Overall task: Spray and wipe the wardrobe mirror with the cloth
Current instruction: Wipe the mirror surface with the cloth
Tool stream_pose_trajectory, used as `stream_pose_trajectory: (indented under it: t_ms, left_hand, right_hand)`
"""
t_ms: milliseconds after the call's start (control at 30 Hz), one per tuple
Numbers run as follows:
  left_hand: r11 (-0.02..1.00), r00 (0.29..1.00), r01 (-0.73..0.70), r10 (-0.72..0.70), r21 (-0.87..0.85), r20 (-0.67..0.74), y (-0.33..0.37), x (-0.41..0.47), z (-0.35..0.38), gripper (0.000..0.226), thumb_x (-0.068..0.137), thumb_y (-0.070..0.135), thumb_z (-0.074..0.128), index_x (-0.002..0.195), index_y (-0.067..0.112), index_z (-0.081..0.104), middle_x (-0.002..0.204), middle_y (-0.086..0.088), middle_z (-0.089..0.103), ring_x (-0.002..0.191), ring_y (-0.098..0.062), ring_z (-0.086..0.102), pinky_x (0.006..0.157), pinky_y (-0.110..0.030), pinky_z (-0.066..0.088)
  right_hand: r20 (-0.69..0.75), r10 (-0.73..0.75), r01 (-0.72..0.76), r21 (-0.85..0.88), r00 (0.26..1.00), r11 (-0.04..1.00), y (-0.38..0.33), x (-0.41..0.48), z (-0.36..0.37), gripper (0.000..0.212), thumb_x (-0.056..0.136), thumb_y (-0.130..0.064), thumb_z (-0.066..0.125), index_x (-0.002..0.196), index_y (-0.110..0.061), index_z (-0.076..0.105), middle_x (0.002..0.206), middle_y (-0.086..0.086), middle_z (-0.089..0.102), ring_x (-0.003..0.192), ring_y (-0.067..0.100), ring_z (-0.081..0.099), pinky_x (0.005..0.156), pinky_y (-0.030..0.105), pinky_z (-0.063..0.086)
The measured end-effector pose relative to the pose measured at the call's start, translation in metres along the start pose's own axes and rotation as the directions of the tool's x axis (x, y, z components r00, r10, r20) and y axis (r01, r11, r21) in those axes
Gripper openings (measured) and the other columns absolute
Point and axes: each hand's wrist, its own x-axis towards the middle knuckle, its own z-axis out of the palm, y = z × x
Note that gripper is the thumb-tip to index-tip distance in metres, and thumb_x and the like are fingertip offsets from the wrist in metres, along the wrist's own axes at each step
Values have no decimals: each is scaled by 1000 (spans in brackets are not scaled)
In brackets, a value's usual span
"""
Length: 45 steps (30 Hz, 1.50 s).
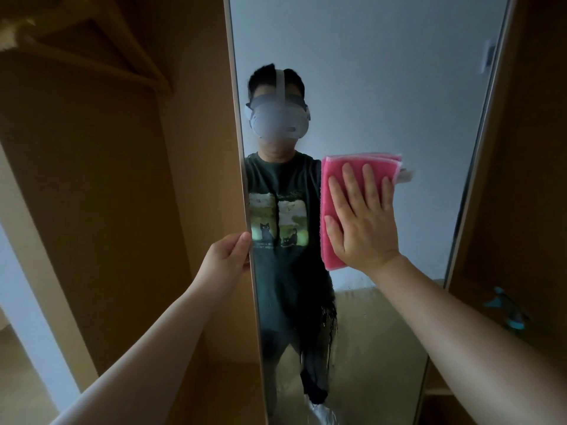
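The pink cloth (pixel 334 191) was pressed flat against the wardrobe mirror (pixel 383 87), at mid-height, by the right hand (pixel 362 219), its fingers straight and slightly spread. The mirror's left edge was gripped by the left hand (pixel 228 256), fingers curled round it.

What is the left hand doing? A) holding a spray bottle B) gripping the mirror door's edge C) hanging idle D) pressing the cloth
B: the left hand grips the edge of the mirror door; the right hand presses the pink cloth on the glass.
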Motion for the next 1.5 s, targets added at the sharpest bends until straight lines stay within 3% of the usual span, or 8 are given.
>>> stream_pose_trajectory:
  t_ms: [200, 367, 700, 1033, 1200, 1500]
  left_hand:
    - [999, 1000, 29, -29, 38, -1, -2, 1, 0, 38, 102, 43, 38, 99, 25, 71, 93, 2, 76, 88, -15, 72, 90, -44, 55]
    - [1000, 1000, 15, -15, 18, -2, -5, 2, 0, 37, 102, 40, 39, 96, 25, 72, 91, 3, 77, 86, -13, 73, 85, -37, 56]
    - [999, 999, 39, -39, -20, -28, -6, 2, 2, 39, 102, 39, 40, 88, 24, 73, 88, 1, 77, 82, -13, 73, 79, -30, 54]
    - [999, 999, 39, -39, -13, -35, -5, 2, 3, 39, 102, 37, 39, 95, 17, 72, 89, 2, 77, 84, -12, 73, 79, -29, 54]
    - [999, 999, 39, -40, -19, -30, -4, 1, 3, 39, 102, 36, 38, 96, 17, 71, 89, 2, 77, 83, -12, 73, 79, -30, 54]
    - [999, 999, 36, -36, 1, -33, -3, 0, 2, 41, 102, 39, 38, 95, 18, 72, 90, -1, 76, 85, -17, 72, 84, -36, 56]
  right_hand:
    - [39, 68, -69, 34, 997, 997, -12, -53, 15, 62, 101, -44, 20, 155, -16, 8, 160, 12, 8, 148, 37, 2, 119, 57, 2]
    - [147, 71, -81, 64, 987, 995, -27, -130, 27, 60, 102, -46, 20, 153, -14, 15, 158, 13, 16, 149, 38, 5, 119, 57, 4]
    - [191, 92, -108, 76, 977, 991, -28, -153, 26, 63, 102, -45, 23, 156, -18, 8, 164, 7, 2, 149, 37, 6, 120, 55, 4]
    - [165, 171, -188, 94, 971, 978, -18, -130, 22, 61, 102, -45, 19, 155, -18, 8, 161, 8, 8, 149, 35, 4, 121, 53, 5]
    - [75, 321, -326, 81, 944, 942, 7, -81, 15, 62, 101, -43, 17, 155, -16, 2, 161, 10, 2, 149, 37, 1, 120, 54, 2]
    - [-19, 358, -358, 7, 933, 934, 46, -26, 1, 64, 101, -44, 23, 154, -10, 14, 159, 19, 19, 146, 43, 12, 118, 58, 9]
